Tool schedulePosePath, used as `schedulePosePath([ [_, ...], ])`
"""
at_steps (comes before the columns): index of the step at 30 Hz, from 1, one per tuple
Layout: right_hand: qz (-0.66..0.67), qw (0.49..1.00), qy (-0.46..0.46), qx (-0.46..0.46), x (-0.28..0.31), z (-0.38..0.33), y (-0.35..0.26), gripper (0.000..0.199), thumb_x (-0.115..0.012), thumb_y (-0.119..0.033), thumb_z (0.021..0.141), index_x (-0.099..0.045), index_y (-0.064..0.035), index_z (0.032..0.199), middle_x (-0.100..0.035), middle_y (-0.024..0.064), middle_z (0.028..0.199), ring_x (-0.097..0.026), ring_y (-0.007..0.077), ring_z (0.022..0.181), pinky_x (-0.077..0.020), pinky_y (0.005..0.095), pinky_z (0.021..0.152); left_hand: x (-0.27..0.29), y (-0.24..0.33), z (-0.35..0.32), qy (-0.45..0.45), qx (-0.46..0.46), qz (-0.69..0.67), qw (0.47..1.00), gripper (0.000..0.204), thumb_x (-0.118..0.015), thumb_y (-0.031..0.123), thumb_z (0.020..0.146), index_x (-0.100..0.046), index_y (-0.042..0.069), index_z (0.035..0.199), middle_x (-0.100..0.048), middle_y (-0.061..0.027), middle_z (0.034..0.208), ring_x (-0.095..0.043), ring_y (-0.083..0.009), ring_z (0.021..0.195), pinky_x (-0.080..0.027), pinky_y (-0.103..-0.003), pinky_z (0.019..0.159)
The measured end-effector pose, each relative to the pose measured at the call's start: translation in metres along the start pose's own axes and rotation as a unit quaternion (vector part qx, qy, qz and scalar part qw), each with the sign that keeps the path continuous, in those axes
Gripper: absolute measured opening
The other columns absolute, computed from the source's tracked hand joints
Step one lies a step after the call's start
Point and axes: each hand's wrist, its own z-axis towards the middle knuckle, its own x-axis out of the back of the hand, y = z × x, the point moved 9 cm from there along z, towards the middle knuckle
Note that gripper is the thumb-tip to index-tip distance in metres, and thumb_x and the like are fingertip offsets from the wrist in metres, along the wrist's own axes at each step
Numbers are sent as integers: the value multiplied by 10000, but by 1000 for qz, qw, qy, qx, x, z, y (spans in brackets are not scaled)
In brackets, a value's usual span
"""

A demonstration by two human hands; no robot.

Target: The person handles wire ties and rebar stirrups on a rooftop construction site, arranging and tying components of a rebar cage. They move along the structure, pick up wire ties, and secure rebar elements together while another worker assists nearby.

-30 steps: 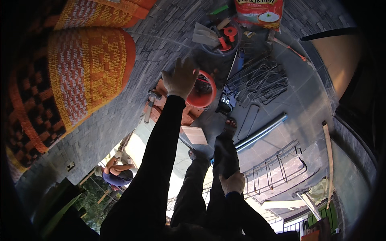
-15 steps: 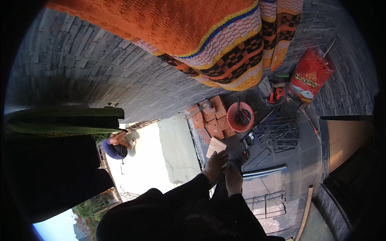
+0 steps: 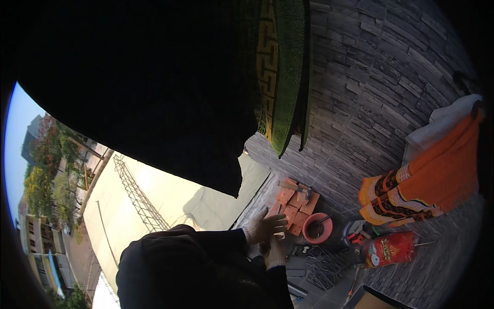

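My left hand [image 3: 265, 226], in a pale glove, has its fingers spread beside a patch of orange bricks [image 3: 294, 205]. It holds nothing. Just below it is my right hand [image 3: 278, 252], also gloved and curled close to the left one; what it grips, if anything, is too small to tell. Both dark sleeves run back to the lower left. A hammer [image 3: 297, 186] lies on the bricks. Right of the bricks stands a round orange-red bowl [image 3: 317, 229] with a thin tool leaning in it.
A red bag [image 3: 391, 250] and a small red-black tool [image 3: 355, 238] lie right of the bowl, with wire racks [image 3: 319, 268] below. Orange patterned cloth [image 3: 427, 190] and a green mat [image 3: 288, 77] hang on the grey stone wall [image 3: 370, 92]. A dark cloth fills the upper left.
The view has swung sharply. My left hand has left the bowl and come back next to the right hand, beside the bricks.
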Motion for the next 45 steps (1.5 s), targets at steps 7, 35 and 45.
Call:
schedulePosePath([
  [7,-65,975,-163,-138,-92,11,55,346,-652,-376,1050,-652,-72,1214,-697,106,1125,-683,275,978,-575,396,828,51,70,-60,22,-118,-35,992,719,-520,637,1028,-564,42,1430,-634,-140,1342,-605,-282,1226,-503,-479,990],
  [35,-937,201,-281,57,261,224,-32,463,-642,-374,926,-652,-78,1283,-718,280,1136,-703,463,1051,-548,550,884,411,-277,-400,747,-55,121,652,574,-591,519,913,-781,10,1099,-750,-262,1122,-716,-407,1123,-533,-475,975],
  [45,-654,754,4,-61,112,175,-93,323,-596,-252,979,-681,26,1119,-746,114,1001,-719,235,890,-560,357,799,374,-79,-303,656,-75,122,741,506,-584,486,932,-774,33,1053,-728,-190,932,-696,-290,911,-525,-421,811],
])
